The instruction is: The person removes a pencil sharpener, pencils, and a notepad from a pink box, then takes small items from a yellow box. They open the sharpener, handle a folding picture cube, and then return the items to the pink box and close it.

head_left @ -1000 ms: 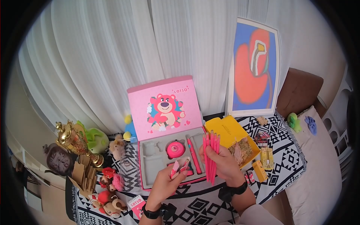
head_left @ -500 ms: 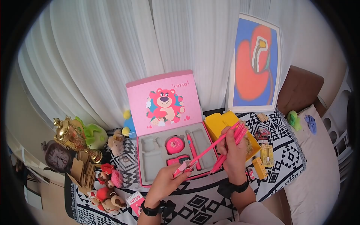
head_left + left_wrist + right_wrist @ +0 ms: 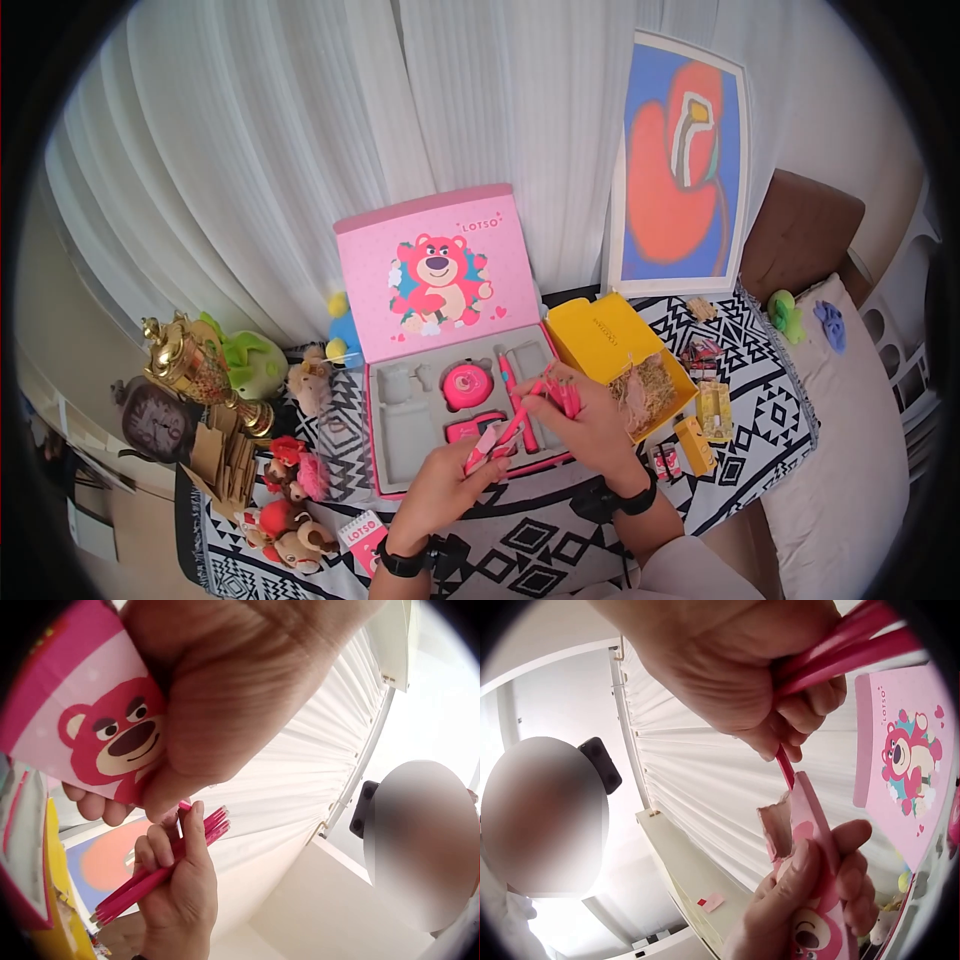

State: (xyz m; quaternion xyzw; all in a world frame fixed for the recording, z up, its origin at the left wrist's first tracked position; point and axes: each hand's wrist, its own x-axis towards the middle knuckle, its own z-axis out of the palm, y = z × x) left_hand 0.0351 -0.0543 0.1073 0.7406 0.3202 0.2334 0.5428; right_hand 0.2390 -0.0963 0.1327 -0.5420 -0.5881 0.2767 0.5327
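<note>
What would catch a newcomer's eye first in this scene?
Probably the open pink box in the middle, with a bear on its raised lid, just beyond the left hand and right hand. Next comes the large framed picture in blue and orange, standing behind the yellow box on the right. The gold trophy on the left, beside the clock, would likely be third.

At the upper left of the left wrist view, the pink packet (image 3: 105, 716) is cut off by the frame's edge, and the left hand (image 3: 240, 697) covers part of it. In the right wrist view, the pink sticks (image 3: 855, 664) run out at upper right, partly hidden inside the right hand (image 3: 720, 671); the head (image 3: 547, 817) at left is blurred. At right of centre in the head view, the yellow box's (image 3: 600, 352) lettering is too small to read.
</note>
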